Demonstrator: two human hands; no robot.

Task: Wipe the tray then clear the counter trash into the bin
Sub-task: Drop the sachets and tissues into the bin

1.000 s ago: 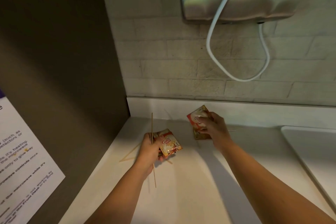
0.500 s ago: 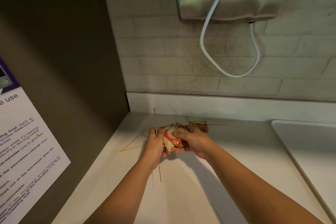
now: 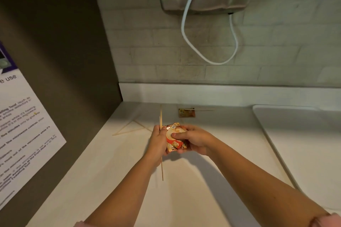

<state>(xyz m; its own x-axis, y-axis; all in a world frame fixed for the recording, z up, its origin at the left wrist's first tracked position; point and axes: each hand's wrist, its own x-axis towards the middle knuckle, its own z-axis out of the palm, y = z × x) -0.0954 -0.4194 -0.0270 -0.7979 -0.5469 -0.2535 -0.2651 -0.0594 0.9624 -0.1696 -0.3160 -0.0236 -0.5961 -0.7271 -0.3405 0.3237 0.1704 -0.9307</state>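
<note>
Head view: our left hand [image 3: 158, 141] gripped a thin wooden stick [image 3: 162, 168], right hand [image 3: 195, 141] clutched crumpled red-orange foil sachets [image 3: 174, 135] at nine o'clock of the white flat tray [image 3: 304, 143]; we judged the long stick could slip free.

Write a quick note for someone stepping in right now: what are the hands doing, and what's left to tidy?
Left hand: holds a wooden stick, touching the packets.
Right hand: grips the packets.
On the counter: one loose packet at the back, thin sticks beside it, more sticks at left.
Tray at right; wiped or not, cannot tell. Bin not in view.
Left to do: gather the rest, bin everything.
</note>
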